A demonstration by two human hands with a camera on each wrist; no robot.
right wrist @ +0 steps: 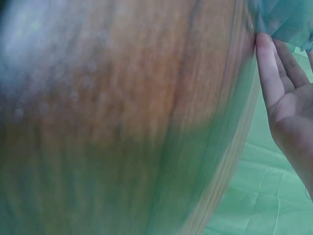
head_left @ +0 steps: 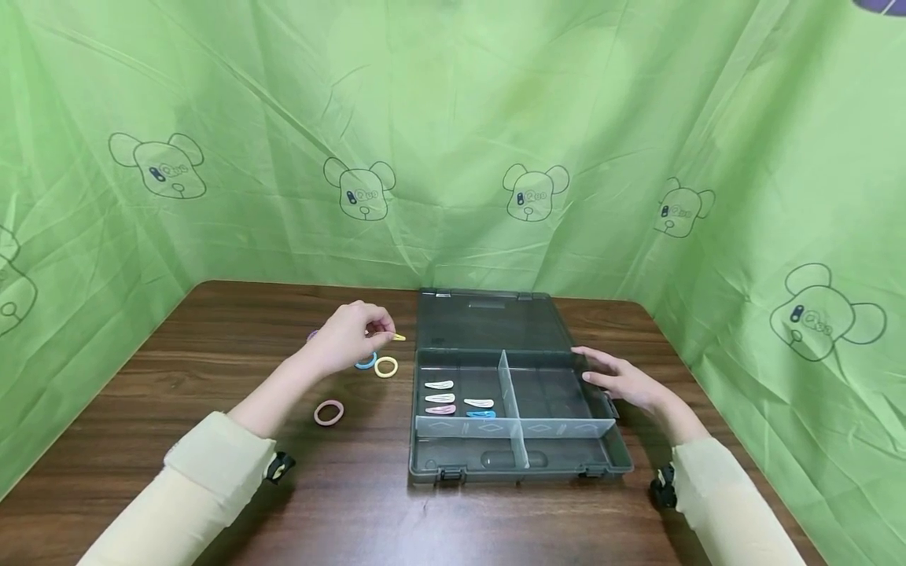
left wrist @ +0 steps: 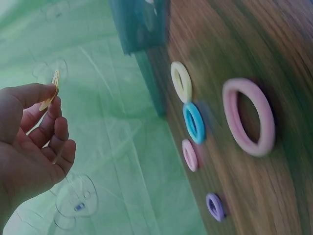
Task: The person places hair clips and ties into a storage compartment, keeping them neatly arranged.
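My left hand (head_left: pixel 347 338) pinches a yellow snap hair clip (left wrist: pixel 51 93) between thumb and index finger, above the table just left of the grey see-through box (head_left: pixel 463 474). The box lies with its lid (head_left: pixel 488 322) folded back. In its upper left compartment lie white hair clips (head_left: pixel 440 385), one pink clip (head_left: pixel 440 409) and one blue clip (head_left: pixel 480 414). At the box's right side, my right hand (head_left: pixel 626 383) rests its extended fingers against the edge. In the right wrist view its fingertips (right wrist: pixel 264 41) touch the box.
Left of the box, hair ties lie on the wooden table (head_left: pixel 368 503): yellow (head_left: pixel 385 376), blue (left wrist: pixel 194 122), purple (left wrist: pixel 215 206), a small pink (left wrist: pixel 190 155) and a nearer pink one (head_left: pixel 329 423). Clear dividers (head_left: pixel 510 385) split the box. A green curtain (head_left: pixel 453 102) surrounds the table.
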